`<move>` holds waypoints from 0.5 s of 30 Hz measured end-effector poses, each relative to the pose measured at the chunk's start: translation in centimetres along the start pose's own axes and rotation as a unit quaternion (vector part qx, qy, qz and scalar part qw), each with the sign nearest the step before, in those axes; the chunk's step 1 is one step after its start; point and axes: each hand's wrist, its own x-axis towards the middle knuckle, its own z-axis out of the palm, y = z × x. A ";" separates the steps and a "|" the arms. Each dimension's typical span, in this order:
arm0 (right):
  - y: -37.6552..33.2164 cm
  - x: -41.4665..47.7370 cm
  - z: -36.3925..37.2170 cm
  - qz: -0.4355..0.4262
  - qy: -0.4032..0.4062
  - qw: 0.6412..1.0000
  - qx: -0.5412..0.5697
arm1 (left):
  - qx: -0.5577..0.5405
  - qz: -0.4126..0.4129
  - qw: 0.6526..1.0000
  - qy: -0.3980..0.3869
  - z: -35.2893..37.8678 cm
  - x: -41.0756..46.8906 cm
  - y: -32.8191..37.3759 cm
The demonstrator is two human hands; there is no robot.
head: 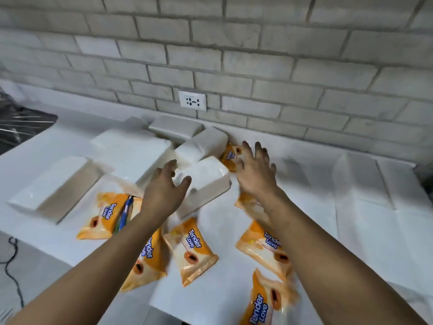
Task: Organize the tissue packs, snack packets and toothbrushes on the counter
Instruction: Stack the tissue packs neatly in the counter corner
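Several white tissue packs lie jumbled on the white counter (351, 219); one tissue pack (208, 181) sits in the middle between my hands. My left hand (164, 191) hovers at its left side, fingers apart, holding nothing. My right hand (255, 172) is spread just to its right, above an orange packet (230, 156) by the wall. Several orange "Tender Love" packets lie nearer me, one at centre (191, 250). A blue toothbrush (125, 212) lies across the left orange packet (103, 216), partly hidden by my left forearm.
A brick wall with a white socket (192, 100) backs the counter. Dark wrapped material (18, 127) sits at the far left. A black cable (11, 261) hangs below the counter's left edge. The right side of the counter is covered with white paper.
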 end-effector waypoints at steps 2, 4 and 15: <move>-1.4 0.6 1.8 -0.016 -0.013 1.000 -0.002 | -0.005 -0.016 1.000 0.004 -0.6 -0.1 -1.4; -2.3 1.1 3.6 -0.027 -0.029 0.999 -0.008 | -0.013 -0.038 0.999 0.001 -1.0 -0.1 -2.8; -4.1 1.8 9.0 0.095 -0.080 0.977 0.173 | -0.076 -0.118 0.986 -0.093 -0.2 0.7 -5.7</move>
